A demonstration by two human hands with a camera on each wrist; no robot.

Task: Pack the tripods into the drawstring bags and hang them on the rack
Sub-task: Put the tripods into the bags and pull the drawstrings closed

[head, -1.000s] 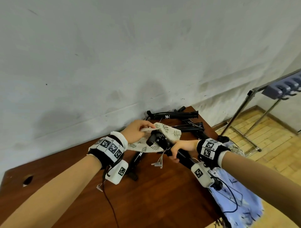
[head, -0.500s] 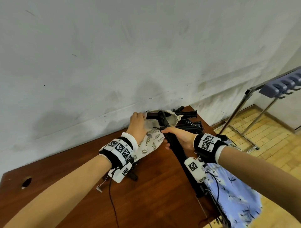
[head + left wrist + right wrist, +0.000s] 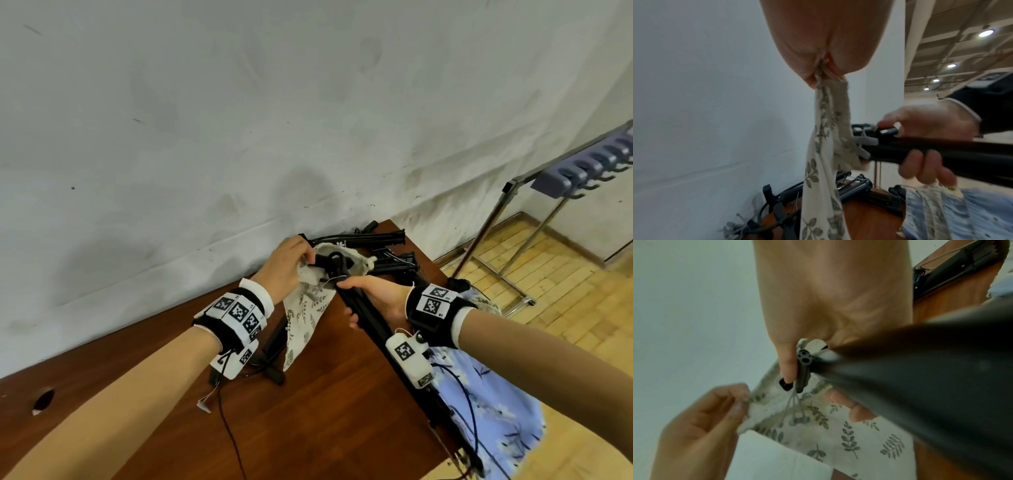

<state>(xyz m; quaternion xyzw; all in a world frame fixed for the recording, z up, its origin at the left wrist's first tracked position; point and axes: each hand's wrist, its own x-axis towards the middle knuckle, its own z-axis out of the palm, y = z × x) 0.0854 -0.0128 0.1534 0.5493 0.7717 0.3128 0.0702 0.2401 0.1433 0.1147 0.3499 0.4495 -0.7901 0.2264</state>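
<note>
Cream cotton printed with grey-green leaf sprigs forms the small drawstring bag (image 3: 308, 310), which hangs over the reddish-brown wooden bench (image 3: 308, 411) from the left hand (image 3: 286, 269). That hand's fingers (image 3: 735, 402) pinch the rim of the bag's mouth and hold it open near the pale wall. The right hand (image 3: 378, 298) is wrapped around the folded black tripod (image 3: 368, 317), thumb on top and fingers (image 3: 920, 164) curled beneath the bundled legs. The tripod slants from the bench's near right edge up toward the bag, and its head end sits just inside the open mouth while most of its length stays outside. A grey cord lock with thin cords (image 3: 803, 368) hangs at the bag's mouth beside the right thumb. At the back of the bench, against the wall, lie 2 more folded black tripods (image 3: 370, 238), close to each other. Another black tripod (image 3: 272, 346) lies under the left wrist, partly hidden by the hanging bag. A light-blue floral cloth bag (image 3: 493, 407) drapes over the bench's right edge below the right forearm. To the far right a metal rack (image 3: 493, 222) with a grey-blue row of hooks stands on the yellow wooden floor, well apart from the bench.
</note>
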